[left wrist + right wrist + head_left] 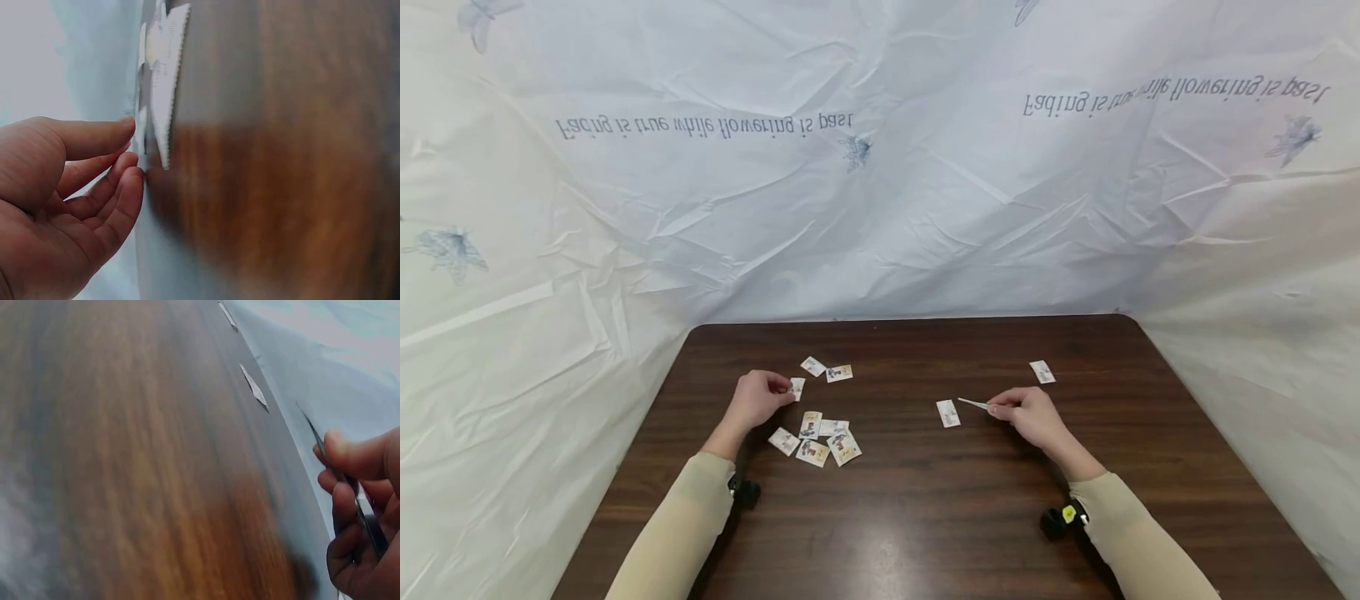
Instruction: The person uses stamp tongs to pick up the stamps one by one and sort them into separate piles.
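Observation:
At the left of the table in the head view, my left hand (758,398) pinches the edge of a small postage stamp (798,388) between thumb and fingertips. In the left wrist view, stamps with perforated edges, such as the tilted-looking stamp (167,87), lie just beyond the fingertips. My right hand (1028,414) grips slim metal tweezers (973,404) with thumb and fingers, their points directed left. A single stamp (948,413) lies flat right by the tweezer tips. The tweezers (317,434) show dark and pointed in the right wrist view, nothing visible at their tip.
Several stamps (812,452) lie clustered and partly overlapping in front of my left hand. Two more stamps (839,373) lie farther back. Another stamp (1042,372) is at the back right. White printed sheeting (880,233) hangs behind the dark wooden table (910,517).

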Action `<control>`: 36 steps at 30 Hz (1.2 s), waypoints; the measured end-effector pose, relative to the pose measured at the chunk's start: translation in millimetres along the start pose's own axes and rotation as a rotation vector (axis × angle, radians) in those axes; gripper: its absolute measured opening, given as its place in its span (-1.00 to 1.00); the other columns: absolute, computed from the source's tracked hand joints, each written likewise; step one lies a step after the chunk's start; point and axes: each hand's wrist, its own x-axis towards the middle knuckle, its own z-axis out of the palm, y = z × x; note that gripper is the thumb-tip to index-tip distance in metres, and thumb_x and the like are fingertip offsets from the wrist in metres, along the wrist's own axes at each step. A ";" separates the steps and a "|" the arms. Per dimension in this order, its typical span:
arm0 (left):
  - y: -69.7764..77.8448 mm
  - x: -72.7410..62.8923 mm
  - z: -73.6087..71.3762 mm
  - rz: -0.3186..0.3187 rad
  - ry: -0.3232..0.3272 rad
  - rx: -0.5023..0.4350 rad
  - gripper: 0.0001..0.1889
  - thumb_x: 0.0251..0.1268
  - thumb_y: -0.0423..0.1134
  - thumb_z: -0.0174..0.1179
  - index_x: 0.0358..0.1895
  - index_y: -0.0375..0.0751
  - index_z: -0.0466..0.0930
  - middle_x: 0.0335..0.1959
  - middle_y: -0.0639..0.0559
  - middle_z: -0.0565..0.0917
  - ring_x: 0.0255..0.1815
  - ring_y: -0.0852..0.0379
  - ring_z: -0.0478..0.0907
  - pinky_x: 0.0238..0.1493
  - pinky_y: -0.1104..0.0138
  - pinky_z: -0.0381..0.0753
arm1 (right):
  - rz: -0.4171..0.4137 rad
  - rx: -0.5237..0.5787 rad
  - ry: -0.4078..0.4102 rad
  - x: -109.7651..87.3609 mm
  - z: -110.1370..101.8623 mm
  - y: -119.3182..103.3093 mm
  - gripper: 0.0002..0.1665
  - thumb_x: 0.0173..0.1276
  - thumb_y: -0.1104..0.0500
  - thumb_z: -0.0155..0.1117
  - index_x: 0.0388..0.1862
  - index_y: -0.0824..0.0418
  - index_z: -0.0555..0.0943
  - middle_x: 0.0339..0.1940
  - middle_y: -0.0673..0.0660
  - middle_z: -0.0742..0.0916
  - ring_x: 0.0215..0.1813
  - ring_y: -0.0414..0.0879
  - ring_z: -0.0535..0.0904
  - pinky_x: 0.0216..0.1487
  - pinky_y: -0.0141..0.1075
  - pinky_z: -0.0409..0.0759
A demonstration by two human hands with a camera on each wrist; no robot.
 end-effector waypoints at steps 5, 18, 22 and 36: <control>-1.4 1.7 1.1 -0.007 -0.008 0.001 -0.79 0.34 -0.29 0.50 -0.08 -0.36 0.83 -0.26 -0.06 0.79 -0.25 0.01 0.68 -0.15 0.09 0.66 | 0.016 -0.013 -0.025 -1.5 -0.9 1.2 -0.80 0.48 0.15 0.45 -0.10 0.27 0.85 -0.20 0.10 0.83 -0.25 -0.05 0.59 -0.20 -0.19 0.52; 66.5 -3.1 25.2 0.177 0.019 -0.077 -0.80 0.26 -0.30 0.56 -0.10 -0.28 0.86 -0.32 0.07 0.80 -0.32 0.18 0.67 -0.14 0.18 0.66 | -0.013 -0.079 -0.131 3.7 -8.5 5.0 -0.76 0.50 0.11 0.44 -0.03 0.24 0.85 -0.21 0.05 0.81 -0.25 -0.06 0.60 -0.18 -0.15 0.54; 105.8 -7.5 56.1 0.251 -0.067 -0.099 -0.81 0.27 -0.30 0.56 -0.11 -0.26 0.85 -0.32 0.10 0.78 -0.32 0.23 0.65 -0.15 0.24 0.67 | -0.022 -0.093 -0.166 5.8 -7.4 3.7 -0.76 0.49 0.12 0.45 -0.03 0.25 0.85 -0.33 0.02 0.78 -0.35 -0.07 0.53 -0.26 -0.19 0.48; 182.5 -4.9 152.3 0.330 -0.234 0.002 -0.90 0.22 -0.27 0.58 -0.28 -0.16 0.85 -0.45 0.21 0.71 -0.41 0.34 0.56 -0.26 0.43 0.57 | -0.025 -0.099 -0.188 4.7 -7.6 1.6 -0.78 0.50 0.14 0.43 -0.03 0.24 0.84 -0.42 0.02 0.72 -0.40 -0.05 0.48 -0.31 -0.20 0.42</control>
